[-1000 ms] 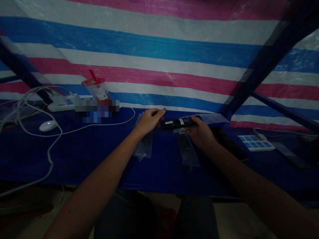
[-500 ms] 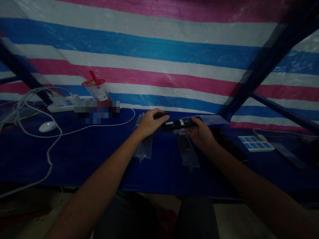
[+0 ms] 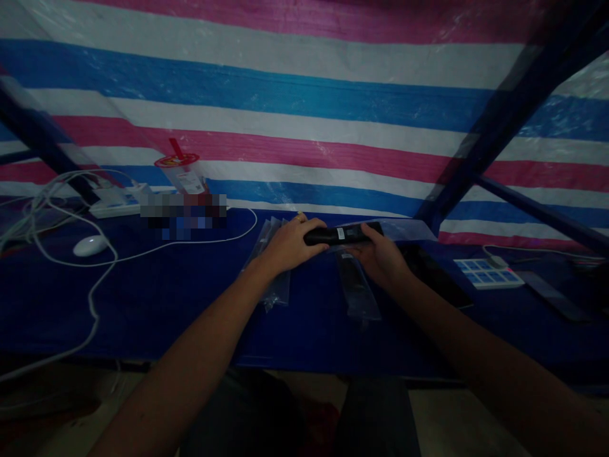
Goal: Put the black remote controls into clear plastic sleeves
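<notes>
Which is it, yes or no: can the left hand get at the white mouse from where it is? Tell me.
Probably yes. The left hand grips the black remote and would have to let go; open blue tabletop lies between it and the white mouse, crossed only by a white cable.

Surface: dark blue cloth-covered table (image 3: 157,298).
Left: white oval mouse (image 3: 89,245), white cable (image 3: 95,298).
Centre: clear plastic sleeves (image 3: 275,289).
Far right: white power strip (image 3: 486,273).

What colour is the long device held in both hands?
Black, with small pale labels, the long device shows best in the head view.
</notes>
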Available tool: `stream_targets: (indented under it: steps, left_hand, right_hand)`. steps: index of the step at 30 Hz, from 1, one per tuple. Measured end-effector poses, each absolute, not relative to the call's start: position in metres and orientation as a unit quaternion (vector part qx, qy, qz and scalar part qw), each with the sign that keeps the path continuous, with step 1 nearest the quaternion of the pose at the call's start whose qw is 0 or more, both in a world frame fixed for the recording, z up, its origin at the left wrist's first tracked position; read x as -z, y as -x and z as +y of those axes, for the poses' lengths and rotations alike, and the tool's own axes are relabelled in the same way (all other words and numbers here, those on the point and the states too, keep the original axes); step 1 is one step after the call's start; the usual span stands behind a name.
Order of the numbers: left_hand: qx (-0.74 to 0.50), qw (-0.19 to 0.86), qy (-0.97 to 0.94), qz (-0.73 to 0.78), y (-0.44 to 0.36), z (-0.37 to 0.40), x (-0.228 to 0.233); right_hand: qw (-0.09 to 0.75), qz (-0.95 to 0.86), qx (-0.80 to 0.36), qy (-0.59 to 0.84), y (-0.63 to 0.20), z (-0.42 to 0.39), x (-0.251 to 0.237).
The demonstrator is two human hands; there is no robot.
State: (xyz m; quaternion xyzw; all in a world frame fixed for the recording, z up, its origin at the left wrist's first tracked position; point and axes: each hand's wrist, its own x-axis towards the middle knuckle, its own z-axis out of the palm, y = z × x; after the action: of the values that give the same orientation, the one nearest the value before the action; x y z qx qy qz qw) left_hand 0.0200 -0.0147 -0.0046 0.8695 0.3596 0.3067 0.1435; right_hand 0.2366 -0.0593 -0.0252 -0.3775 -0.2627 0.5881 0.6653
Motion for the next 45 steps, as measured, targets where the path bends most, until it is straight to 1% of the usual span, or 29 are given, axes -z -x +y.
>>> stream_targets:
  steps: [5,7,9,12,14,19,23,45]
  left_hand:
    - [-0.343,0.169,-0.848,0.366,-0.023,-0.015,0.006]
    - [-0.362,0.202,-0.836,0.359,-0.026,-0.014,0.005]
    - [-0.369,0.282,-0.809,0.359,-0.028,-0.013,0.003]
    - [-0.371,0.463,-0.711,0.377,-0.031,-0.011,0.001]
    - [-0.382,0.55,-0.638,0.38,-0.031,-0.009,0.001]
    - [-0.372,0.641,-0.572,0.351,-0.025,-0.008,0.001]
    - [-0.344,0.662,-0.57,0.343,-0.022,-0.007,0.002]
    - [-0.383,0.636,-0.57,0.353,-0.025,-0.006,0.004]
  right_hand:
    - [0.667,-0.266,-0.594,0.364,-0.236,-0.061,0.023]
    - [0.667,-0.265,-0.596,0.36,-0.236,-0.061,0.022]
    - [0.673,-0.264,-0.592,0.355,-0.237,-0.06,0.021]
    - [0.681,-0.265,-0.588,0.348,-0.238,-0.059,0.02]
    - [0.677,-0.269,-0.593,0.343,-0.238,-0.06,0.02]
    - [0.675,-0.273,-0.594,0.341,-0.239,-0.059,0.022]
    - [0.672,-0.27,-0.596,0.346,-0.241,-0.058,0.024]
    - [0.675,-0.287,-0.595,0.33,-0.238,-0.059,0.024]
